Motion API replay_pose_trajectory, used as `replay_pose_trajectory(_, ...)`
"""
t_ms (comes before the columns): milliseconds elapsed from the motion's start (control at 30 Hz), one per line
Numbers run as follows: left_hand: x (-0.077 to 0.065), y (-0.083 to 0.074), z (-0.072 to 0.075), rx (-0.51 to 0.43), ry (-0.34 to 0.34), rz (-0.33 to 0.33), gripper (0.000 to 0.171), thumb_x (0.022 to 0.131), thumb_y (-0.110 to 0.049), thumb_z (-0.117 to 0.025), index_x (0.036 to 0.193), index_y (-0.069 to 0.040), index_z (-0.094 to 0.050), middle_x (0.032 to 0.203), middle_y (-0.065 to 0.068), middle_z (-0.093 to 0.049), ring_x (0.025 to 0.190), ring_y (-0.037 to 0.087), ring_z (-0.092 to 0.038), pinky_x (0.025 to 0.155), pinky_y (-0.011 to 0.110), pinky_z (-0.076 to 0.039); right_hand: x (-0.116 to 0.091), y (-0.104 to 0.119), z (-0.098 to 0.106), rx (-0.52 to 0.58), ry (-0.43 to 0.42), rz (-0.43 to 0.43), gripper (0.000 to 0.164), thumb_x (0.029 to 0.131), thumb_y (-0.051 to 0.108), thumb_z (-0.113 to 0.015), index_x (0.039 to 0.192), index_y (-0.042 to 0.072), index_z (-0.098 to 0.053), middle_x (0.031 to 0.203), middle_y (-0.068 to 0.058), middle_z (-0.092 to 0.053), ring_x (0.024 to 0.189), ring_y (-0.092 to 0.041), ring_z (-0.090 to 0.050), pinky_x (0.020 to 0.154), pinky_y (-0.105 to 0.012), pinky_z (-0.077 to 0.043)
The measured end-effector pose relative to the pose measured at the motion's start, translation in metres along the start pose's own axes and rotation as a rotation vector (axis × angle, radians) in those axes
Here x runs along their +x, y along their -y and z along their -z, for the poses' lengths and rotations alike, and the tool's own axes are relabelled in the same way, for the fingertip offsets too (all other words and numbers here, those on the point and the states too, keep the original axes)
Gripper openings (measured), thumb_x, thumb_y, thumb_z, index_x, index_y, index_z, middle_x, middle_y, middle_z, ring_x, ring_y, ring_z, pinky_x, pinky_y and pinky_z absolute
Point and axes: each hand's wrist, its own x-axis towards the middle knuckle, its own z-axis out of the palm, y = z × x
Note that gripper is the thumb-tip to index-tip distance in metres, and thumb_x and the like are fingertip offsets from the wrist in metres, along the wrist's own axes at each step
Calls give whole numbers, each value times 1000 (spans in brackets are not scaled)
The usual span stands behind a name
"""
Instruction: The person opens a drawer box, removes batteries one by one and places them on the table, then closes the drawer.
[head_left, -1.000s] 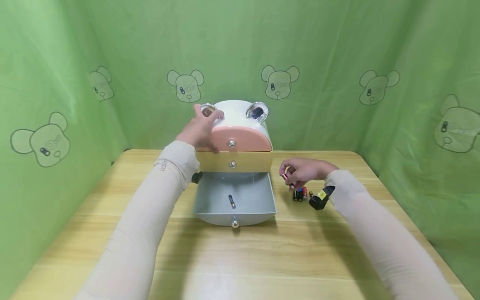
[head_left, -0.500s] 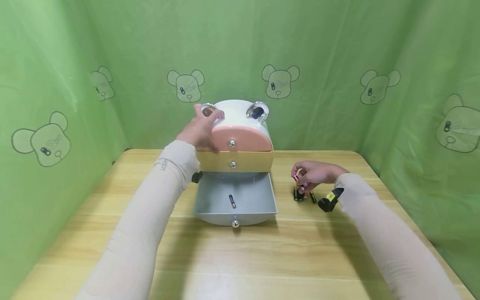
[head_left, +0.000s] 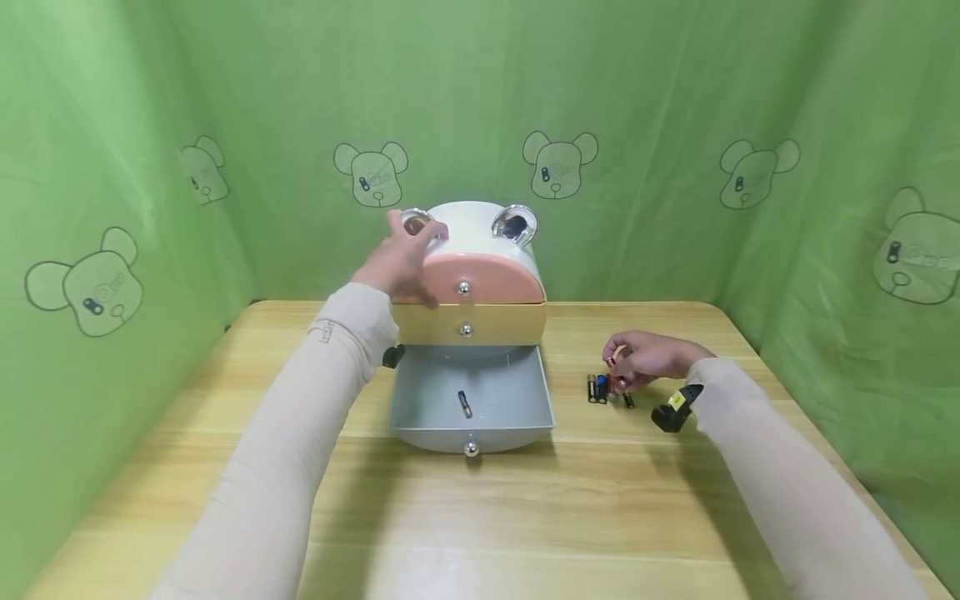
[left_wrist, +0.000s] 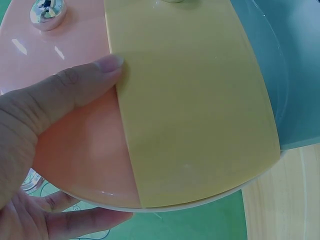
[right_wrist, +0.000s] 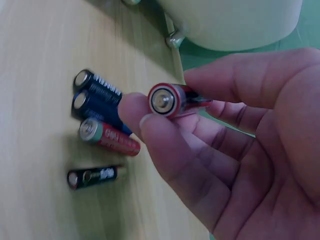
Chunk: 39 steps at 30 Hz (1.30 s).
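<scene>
My left hand [head_left: 397, 265] grips the upper left of a white drawer box [head_left: 471, 221]. In the left wrist view its thumb [left_wrist: 80, 85] lies on the front, at the seam between the pink drawer [left_wrist: 90, 140] and yellow drawer [left_wrist: 200, 120]. The bottom grey drawer [head_left: 427, 396] is pulled out, with one dark battery [head_left: 465, 404] lying in it. My right hand [head_left: 654, 357] pinches a red battery [right_wrist: 164, 101] above the table, right of the box. Beneath it lie a black battery [right_wrist: 97, 85], a blue battery [right_wrist: 100, 107], a red-and-silver battery [right_wrist: 110, 136] and a smaller black battery [right_wrist: 92, 176].
The wooden table [head_left: 480, 517] extends in front of the box and to both sides. Green curtains [head_left: 637, 233] with bear outlines stand behind and at the sides. Two silver-rimmed ears, one a right ear [head_left: 515, 226], rise from the box top.
My right hand has moved right and slightly nearer with the red battery, passing over the batteries on the table. The left hand, box and open drawer have stayed in place.
</scene>
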Motion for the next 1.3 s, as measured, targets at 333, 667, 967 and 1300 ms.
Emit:
replay_pose_trajectory(333, 0, 1, 0, 9, -8, -7, 114, 47, -8, -94, 142, -37, -37, 150, 22, 0, 100, 38, -55, 80, 49, -54, -1, -23, 5, 30, -22, -21, 35, 90, 0, -56, 117, -12, -37, 76, -9, -55, 69, -20, -60, 66, -34, -57)
replay_pose_trajectory(667, 0, -2, 0, 5, -4, -10, 114, 48, -7, -94, 142, -37, -37, 150, 22, 1, 103, 40, -53, 81, 50, -54, -7, -40, 7, 59, -42, -26, 33, 90, 0, -55, 115, -13, -38, 76, -13, -59, 70, -23, -62, 64, -34, -57)
replay_pose_trajectory(967, 0, -1, 0, 9, -1, -3, 114, 48, -7, -94, 142, -37, -37, 150, 22, 2, 103, 40, -53, 82, 51, -53, -8, -53, 7, 16, -74, -21, 29, 92, 4, -56, 112, -11, -42, 75, -11, -58, 65, -17, -56, 58, -28, -52)
replay_pose_trajectory(1300, 2, 0, -1, 9, -8, -8, 115, 47, -8, -94, 142, -38, -37, 150, 21, 1, 103, 38, -54, 80, 49, -54, -5, -66, 4, -93, -156, -68, 21, 93, 9, -60, 104, -4, -47, 76, -9, -59, 65, -16, -55, 57, -27, -51)
